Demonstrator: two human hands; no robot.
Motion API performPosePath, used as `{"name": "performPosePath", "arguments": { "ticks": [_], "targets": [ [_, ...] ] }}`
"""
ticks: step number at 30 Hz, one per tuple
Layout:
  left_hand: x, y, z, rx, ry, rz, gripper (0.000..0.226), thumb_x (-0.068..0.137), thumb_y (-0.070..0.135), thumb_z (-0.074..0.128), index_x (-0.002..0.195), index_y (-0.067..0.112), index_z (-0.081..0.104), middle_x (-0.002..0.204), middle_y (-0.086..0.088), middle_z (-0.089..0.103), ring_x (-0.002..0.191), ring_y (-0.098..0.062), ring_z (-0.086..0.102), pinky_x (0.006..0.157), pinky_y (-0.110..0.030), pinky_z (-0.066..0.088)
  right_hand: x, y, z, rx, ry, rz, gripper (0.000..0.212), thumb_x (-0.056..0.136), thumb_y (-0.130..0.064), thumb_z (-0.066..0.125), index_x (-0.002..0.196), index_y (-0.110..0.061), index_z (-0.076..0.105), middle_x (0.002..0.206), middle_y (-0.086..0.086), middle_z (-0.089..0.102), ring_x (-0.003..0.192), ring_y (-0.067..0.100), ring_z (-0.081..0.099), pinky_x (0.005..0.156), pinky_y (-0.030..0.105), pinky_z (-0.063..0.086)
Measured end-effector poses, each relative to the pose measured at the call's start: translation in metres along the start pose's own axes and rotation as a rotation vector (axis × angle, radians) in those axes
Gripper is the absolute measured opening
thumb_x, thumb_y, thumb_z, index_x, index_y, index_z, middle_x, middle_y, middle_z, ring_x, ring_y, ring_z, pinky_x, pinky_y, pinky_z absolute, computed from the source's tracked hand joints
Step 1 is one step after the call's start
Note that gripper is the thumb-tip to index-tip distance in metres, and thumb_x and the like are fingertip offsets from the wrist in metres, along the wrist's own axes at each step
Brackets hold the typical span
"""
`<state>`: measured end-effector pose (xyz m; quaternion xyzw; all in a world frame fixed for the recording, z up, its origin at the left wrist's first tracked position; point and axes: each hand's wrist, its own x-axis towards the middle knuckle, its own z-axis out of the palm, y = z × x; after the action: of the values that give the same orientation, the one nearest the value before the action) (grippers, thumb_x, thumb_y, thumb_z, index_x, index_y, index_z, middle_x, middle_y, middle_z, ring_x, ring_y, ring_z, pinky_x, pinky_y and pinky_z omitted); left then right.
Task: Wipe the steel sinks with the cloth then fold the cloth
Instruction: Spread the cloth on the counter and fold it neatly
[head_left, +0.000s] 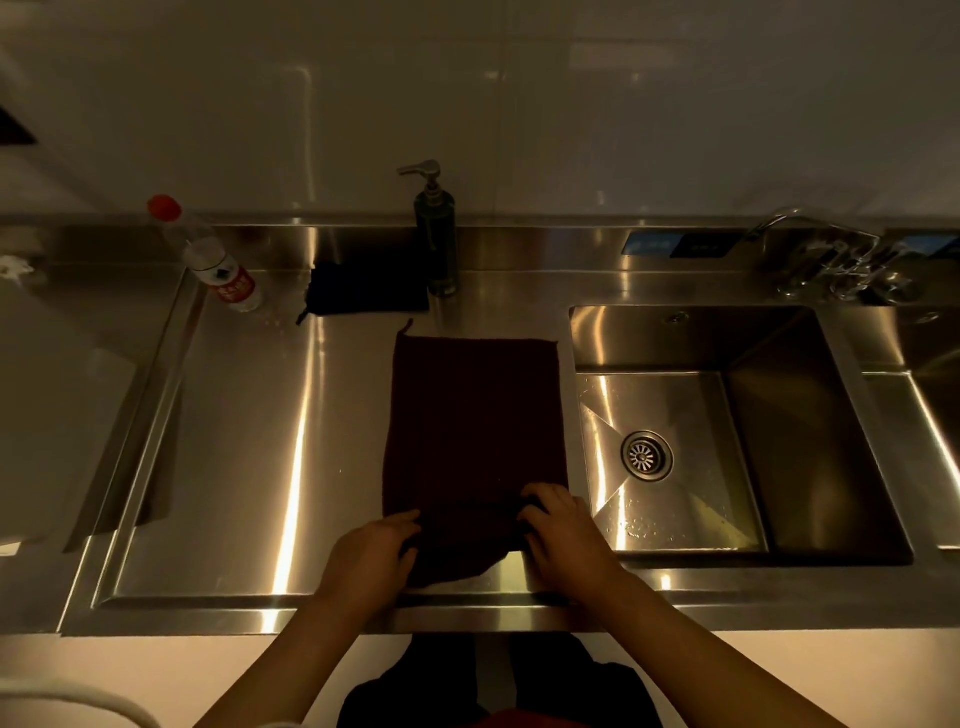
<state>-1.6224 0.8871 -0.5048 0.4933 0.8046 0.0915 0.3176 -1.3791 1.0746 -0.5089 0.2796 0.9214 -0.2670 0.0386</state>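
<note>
- Folding begins: my left hand and right hand pinch the near edge of the dark cloth, spread flat on the steel worktop beside the sink.
- Soft, limp fabric; I judge the near corners the best hold.

Both bare forearms reach forward from the near edge. The left hand and right hand lie close together, fingers curled, gripping.
</note>
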Motion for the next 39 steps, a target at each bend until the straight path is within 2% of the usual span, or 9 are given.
{"name": "performPosePath", "arguments": {
  "ticks": [7, 13, 20, 23, 26, 28, 31, 35, 39],
  "targets": [
    [-0.006, -0.001, -0.007, -0.108, -0.063, -0.012, 0.03, 0.104, 0.04, 0.057, 0.133, 0.042, 0.064, 0.113, 0.013, 0.074, 0.094, -0.002, 0.067, 0.083, -0.019, 0.055, -0.009, 0.0, -0.017, 0.145, -0.086, 0.132, 0.023, 0.102, -0.027, 0.054, 0.122, -0.029, 0.063, 0.115, -0.006, 0.068, 0.104, 0.013, 0.064, 0.092, 0.032, 0.052],
    [0.012, 0.009, -0.046, -0.282, 0.047, 0.019, 0.03, 0.096, 0.026, 0.073, 0.125, 0.032, 0.071, 0.12, 0.015, 0.066, 0.108, -0.003, 0.062, 0.098, -0.023, 0.049, 0.012, 0.003, -0.04, 0.438, 0.055, 0.259, 0.025, 0.103, -0.022, 0.056, 0.124, -0.027, 0.069, 0.118, -0.008, 0.068, 0.106, 0.005, 0.059, 0.09, 0.011, 0.041],
    [0.059, 0.035, -0.103, -0.238, 0.204, 0.08, 0.022, 0.096, 0.031, 0.072, 0.116, 0.022, 0.076, 0.112, 0.004, 0.072, 0.103, -0.013, 0.065, 0.092, -0.032, 0.052, 0.067, 0.009, -0.073, 0.739, 0.218, 0.471, 0.024, 0.1, -0.012, 0.06, 0.118, -0.018, 0.075, 0.119, 0.0, 0.071, 0.114, 0.017, 0.064, 0.098, 0.024, 0.044],
    [0.086, 0.038, -0.108, -0.161, 0.225, 0.052, 0.028, 0.095, 0.026, 0.073, 0.122, 0.02, 0.072, 0.12, -0.002, 0.067, 0.112, -0.02, 0.062, 0.096, -0.036, 0.051, 0.089, 0.015, -0.081, 0.624, 0.306, 0.574, 0.022, 0.099, -0.009, 0.059, 0.113, -0.012, 0.076, 0.118, 0.007, 0.072, 0.114, 0.023, 0.065, 0.093, 0.025, 0.045],
    [0.107, 0.035, -0.106, -0.103, 0.241, 0.028, 0.037, 0.094, 0.014, 0.072, 0.131, 0.016, 0.067, 0.127, -0.007, 0.062, 0.12, -0.025, 0.057, 0.1, -0.036, 0.049, 0.097, 0.012, -0.083, 0.339, 0.368, 0.483, 0.02, 0.094, -0.012, 0.063, 0.111, -0.015, 0.073, 0.116, 0.006, 0.066, 0.106, 0.024, 0.064, 0.091, 0.033, 0.05],
    [0.115, 0.028, -0.101, -0.047, 0.288, 0.008, 0.037, 0.093, 0.007, 0.068, 0.129, 0.014, 0.068, 0.127, -0.01, 0.061, 0.121, -0.029, 0.055, 0.099, -0.038, 0.049, 0.099, 0.003, -0.077, 0.312, 0.222, 0.346, 0.014, 0.088, -0.023, 0.073, 0.102, -0.022, 0.071, 0.105, -0.003, 0.063, 0.095, 0.017, 0.062, 0.079, 0.03, 0.049],
    [0.116, 0.015, -0.091, -0.021, 0.313, -0.057, 0.034, 0.092, 0.008, 0.067, 0.126, 0.013, 0.069, 0.125, -0.011, 0.061, 0.117, -0.032, 0.057, 0.094, -0.042, 0.052, 0.097, -0.006, -0.054, 0.186, -0.036, 0.22, 0.029, 0.079, -0.041, 0.081, 0.101, -0.028, 0.066, 0.1, -0.012, 0.054, 0.088, 0.009, 0.056, 0.07, 0.025, 0.044],
    [0.109, -0.002, -0.071, -0.07, 0.243, -0.122, 0.042, 0.094, 0.02, 0.071, 0.135, 0.014, 0.064, 0.128, -0.01, 0.06, 0.116, -0.03, 0.06, 0.091, -0.043, 0.054, 0.088, 0.0, -0.03, 0.053, -0.043, 0.154, 0.032, 0.084, -0.03, 0.077, 0.114, -0.024, 0.066, 0.109, -0.006, 0.054, 0.098, 0.013, 0.054, 0.076, 0.026, 0.041],
    [0.112, -0.009, -0.062, -0.223, 0.277, -0.227, 0.058, 0.094, 0.036, 0.074, 0.145, 0.015, 0.054, 0.132, -0.011, 0.06, 0.117, -0.03, 0.063, 0.092, -0.042, 0.055, 0.087, 0.006, -0.027, 0.169, 0.044, 0.223, 0.006, 0.092, -0.017, 0.066, 0.089, -0.019, 0.071, 0.097, -0.003, 0.061, 0.09, 0.017, 0.061, 0.077, 0.031, 0.05]
  ]
}}
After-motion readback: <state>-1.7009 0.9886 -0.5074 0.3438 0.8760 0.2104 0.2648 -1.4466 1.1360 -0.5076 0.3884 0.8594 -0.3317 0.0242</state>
